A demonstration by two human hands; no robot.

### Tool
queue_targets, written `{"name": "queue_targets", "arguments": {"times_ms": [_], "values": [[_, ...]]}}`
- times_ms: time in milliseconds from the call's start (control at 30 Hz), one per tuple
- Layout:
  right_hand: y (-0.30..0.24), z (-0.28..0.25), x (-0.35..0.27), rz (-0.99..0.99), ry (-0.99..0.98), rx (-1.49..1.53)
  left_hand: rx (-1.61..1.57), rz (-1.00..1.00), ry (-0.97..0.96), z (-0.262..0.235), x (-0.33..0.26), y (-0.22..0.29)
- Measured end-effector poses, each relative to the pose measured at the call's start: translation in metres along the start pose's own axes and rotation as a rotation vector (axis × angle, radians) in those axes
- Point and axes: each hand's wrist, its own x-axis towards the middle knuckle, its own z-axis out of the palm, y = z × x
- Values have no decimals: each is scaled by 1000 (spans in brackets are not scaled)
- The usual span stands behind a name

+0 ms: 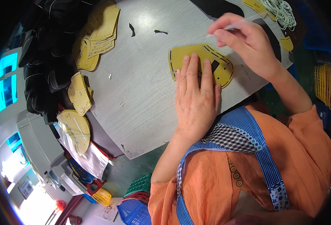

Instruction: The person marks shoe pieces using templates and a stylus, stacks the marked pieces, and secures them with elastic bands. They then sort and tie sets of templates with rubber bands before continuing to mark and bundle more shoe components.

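A yellow pattern template [182, 56] with dark slots, small holes and a rectangular cutout lies on the grey-white work table [143, 90]. My left hand [196, 86] rests flat on it, fingers stretched out and pressing its near half. Dark material seems to show through the openings, but its outline is hidden beneath the template. Above the template's far right edge, my right hand [248, 41] pinches a slim pale pen [234, 26]. The pen is blurred, and its tip looks clear of the template.
Stacked yellow templates [103, 28] line the table's left side, beside bundled black pieces [43, 75]. Flat black pieces [219, 7] lie at the far edge and under my right wrist. A coil of pale cord [281, 13] sits at far right. Plastic baskets [135, 210] stand below.
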Motion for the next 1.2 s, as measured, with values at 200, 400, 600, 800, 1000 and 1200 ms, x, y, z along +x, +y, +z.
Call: {"name": "queue_targets", "arguments": {"times_ms": [200, 400, 600, 800, 1000, 1200], "values": [[2, 54, 35, -371, -387, -220, 27, -20, -76, 0, 0, 0], [4, 53, 51, -293, -134, -348, -21, 32, 37, 4, 0, -3], [2, 57, 37, -218, -379, -121, -77, -60, 40, 1, 0, 1], [11, 37, 0, -358, -256, -289, -122, -100, 46, 3, -3, -3], [0, 12, -33, -232, -257, -276, -147, -139, 20, 1, -3, -4], [9, 18, -29, -236, -138, -291, -68, -63, 42, -1, 0, -7]]}}
